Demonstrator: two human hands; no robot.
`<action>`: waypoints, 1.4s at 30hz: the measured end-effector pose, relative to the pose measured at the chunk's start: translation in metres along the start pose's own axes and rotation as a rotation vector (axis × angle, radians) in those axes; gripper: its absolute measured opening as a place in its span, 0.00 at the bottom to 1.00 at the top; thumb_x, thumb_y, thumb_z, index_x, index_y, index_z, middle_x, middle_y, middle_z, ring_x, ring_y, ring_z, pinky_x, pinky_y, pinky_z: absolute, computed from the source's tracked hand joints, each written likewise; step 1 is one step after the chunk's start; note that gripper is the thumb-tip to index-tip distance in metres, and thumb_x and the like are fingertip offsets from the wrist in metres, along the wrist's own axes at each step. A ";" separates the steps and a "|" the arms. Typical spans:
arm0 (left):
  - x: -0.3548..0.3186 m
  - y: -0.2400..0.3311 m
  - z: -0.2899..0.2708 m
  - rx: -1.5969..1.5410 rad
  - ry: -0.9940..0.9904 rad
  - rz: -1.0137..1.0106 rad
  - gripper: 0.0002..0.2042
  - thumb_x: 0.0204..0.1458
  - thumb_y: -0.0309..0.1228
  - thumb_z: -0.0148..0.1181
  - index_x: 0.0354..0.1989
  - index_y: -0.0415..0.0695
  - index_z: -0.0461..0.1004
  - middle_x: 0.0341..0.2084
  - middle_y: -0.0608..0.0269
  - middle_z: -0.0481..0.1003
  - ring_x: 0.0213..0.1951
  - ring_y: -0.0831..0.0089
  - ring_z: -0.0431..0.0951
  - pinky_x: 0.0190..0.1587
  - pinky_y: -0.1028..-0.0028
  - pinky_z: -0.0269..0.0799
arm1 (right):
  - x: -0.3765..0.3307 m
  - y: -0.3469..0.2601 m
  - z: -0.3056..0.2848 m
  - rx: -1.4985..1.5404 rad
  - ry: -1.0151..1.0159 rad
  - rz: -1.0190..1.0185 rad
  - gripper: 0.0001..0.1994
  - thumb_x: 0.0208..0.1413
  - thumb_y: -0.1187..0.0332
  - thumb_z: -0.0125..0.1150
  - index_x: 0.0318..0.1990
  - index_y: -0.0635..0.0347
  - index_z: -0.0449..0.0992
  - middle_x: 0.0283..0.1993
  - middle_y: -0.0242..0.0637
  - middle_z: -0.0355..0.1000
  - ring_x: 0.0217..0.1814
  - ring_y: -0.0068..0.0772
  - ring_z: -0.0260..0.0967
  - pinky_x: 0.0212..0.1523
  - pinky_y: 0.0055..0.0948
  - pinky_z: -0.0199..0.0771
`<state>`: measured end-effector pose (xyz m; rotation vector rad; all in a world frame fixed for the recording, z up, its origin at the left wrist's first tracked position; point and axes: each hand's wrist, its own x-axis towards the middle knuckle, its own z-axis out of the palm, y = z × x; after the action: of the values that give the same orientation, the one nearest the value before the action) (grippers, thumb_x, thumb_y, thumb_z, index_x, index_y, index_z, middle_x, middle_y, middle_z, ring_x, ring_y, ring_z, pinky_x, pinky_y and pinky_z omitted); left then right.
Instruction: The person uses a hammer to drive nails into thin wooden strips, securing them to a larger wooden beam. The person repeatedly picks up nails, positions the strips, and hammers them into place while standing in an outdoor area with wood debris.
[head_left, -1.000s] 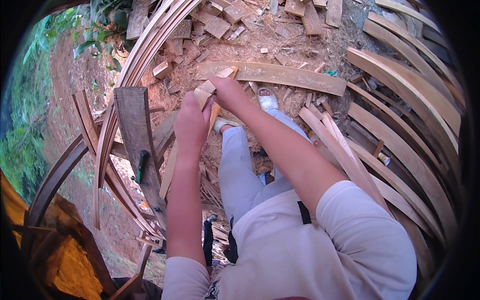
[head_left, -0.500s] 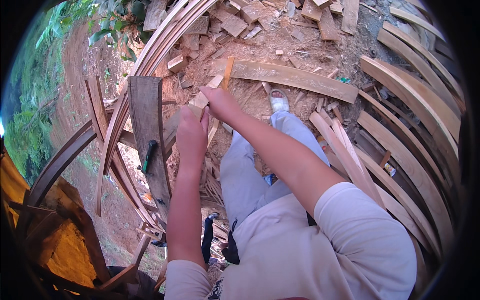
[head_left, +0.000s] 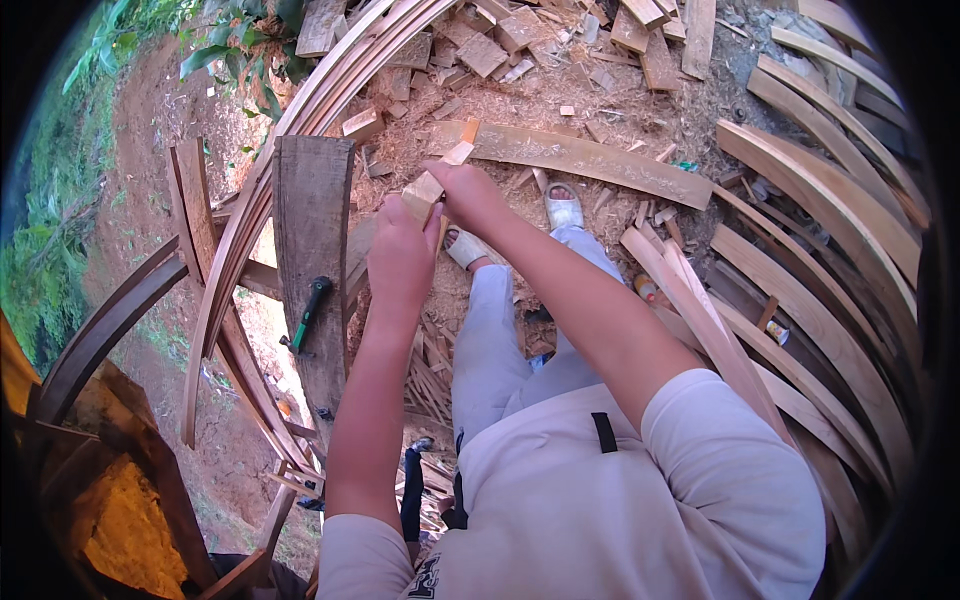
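In front of me, both hands are closed around a short, light-coloured wooden piece. My left hand grips its near end, and my right hand is wrapped round it just beyond. Past the right hand, a pale end with an orange-brown tip sticks out; whether it belongs to the same piece I cannot tell. To the left of my hands, a dark weathered plank bears a green-handled hammer.
Long curved wooden strips arch past the plank on the left. A curved board lies on the sawdust ahead of my sandalled feet. More curved boards are stacked at the right. Offcuts litter the far ground.
My hands, still gripping the wooden piece, appear slightly lower and farther right. The view has shifted a little, and my left foot now shows beside my right hand.
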<state>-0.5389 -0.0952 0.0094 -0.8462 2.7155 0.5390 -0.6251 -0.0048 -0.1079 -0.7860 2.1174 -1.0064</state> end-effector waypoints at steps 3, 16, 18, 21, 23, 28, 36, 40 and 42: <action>0.002 -0.008 -0.003 -0.012 0.017 0.011 0.22 0.64 0.45 0.61 0.43 0.36 0.64 0.35 0.40 0.76 0.36 0.41 0.80 0.35 0.52 0.77 | 0.004 -0.007 0.003 -0.039 -0.024 0.038 0.25 0.48 0.68 0.75 0.54 0.61 0.74 0.45 0.48 0.80 0.50 0.55 0.79 0.48 0.48 0.80; -0.004 -0.054 0.005 -0.029 0.017 -0.020 0.23 0.63 0.48 0.61 0.43 0.38 0.64 0.35 0.41 0.76 0.34 0.42 0.82 0.33 0.53 0.78 | 0.015 -0.012 0.041 -0.077 -0.048 0.002 0.26 0.47 0.73 0.71 0.57 0.58 0.75 0.41 0.53 0.80 0.46 0.58 0.79 0.46 0.50 0.79; -0.005 -0.056 0.008 -0.033 0.038 -0.016 0.23 0.63 0.49 0.61 0.42 0.38 0.64 0.34 0.42 0.76 0.34 0.43 0.81 0.32 0.53 0.78 | 0.013 -0.010 0.046 -0.082 -0.048 0.011 0.30 0.45 0.75 0.69 0.60 0.58 0.75 0.41 0.55 0.79 0.46 0.59 0.79 0.46 0.50 0.80; 0.000 -0.058 0.010 -0.028 0.093 -0.032 0.24 0.62 0.51 0.62 0.40 0.39 0.65 0.32 0.44 0.77 0.33 0.44 0.81 0.31 0.53 0.77 | 0.020 -0.015 0.039 -0.094 -0.064 0.009 0.29 0.46 0.75 0.68 0.60 0.58 0.75 0.40 0.55 0.79 0.45 0.58 0.79 0.45 0.49 0.80; -0.005 -0.060 0.011 0.004 0.114 -0.053 0.25 0.61 0.52 0.63 0.40 0.39 0.65 0.30 0.45 0.77 0.31 0.44 0.81 0.30 0.53 0.77 | 0.019 -0.019 0.039 -0.118 -0.084 0.019 0.29 0.46 0.74 0.68 0.60 0.58 0.75 0.40 0.55 0.79 0.45 0.58 0.79 0.45 0.49 0.80; -0.010 -0.058 0.009 0.014 0.148 -0.096 0.25 0.60 0.53 0.64 0.39 0.40 0.65 0.28 0.47 0.77 0.30 0.45 0.81 0.29 0.53 0.77 | 0.018 -0.029 0.037 -0.121 -0.077 0.031 0.25 0.48 0.72 0.69 0.56 0.57 0.74 0.41 0.53 0.79 0.46 0.57 0.79 0.46 0.50 0.80; -0.012 -0.066 0.015 -0.059 0.168 -0.055 0.23 0.61 0.49 0.63 0.46 0.39 0.66 0.35 0.47 0.75 0.35 0.45 0.81 0.31 0.52 0.77 | 0.025 -0.019 0.040 -0.134 -0.034 -0.016 0.26 0.49 0.72 0.69 0.59 0.54 0.76 0.43 0.52 0.80 0.47 0.57 0.79 0.47 0.49 0.79; -0.011 -0.083 0.016 -0.174 0.207 0.074 0.23 0.62 0.44 0.61 0.54 0.38 0.66 0.43 0.46 0.73 0.40 0.45 0.81 0.34 0.53 0.78 | 0.039 0.002 0.030 -0.095 0.015 -0.022 0.23 0.50 0.73 0.70 0.56 0.52 0.78 0.44 0.53 0.80 0.47 0.58 0.78 0.46 0.47 0.79; -0.012 -0.091 0.015 -0.174 0.195 0.051 0.23 0.62 0.43 0.61 0.56 0.38 0.65 0.44 0.46 0.72 0.41 0.45 0.81 0.35 0.53 0.79 | 0.045 0.017 0.024 -0.035 0.121 -0.054 0.22 0.52 0.70 0.71 0.56 0.55 0.79 0.41 0.50 0.81 0.45 0.53 0.80 0.46 0.45 0.80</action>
<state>-0.4743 -0.1521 -0.0248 -0.9184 2.9060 0.7500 -0.6384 -0.0395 -0.1472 -0.8215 2.2325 -1.0724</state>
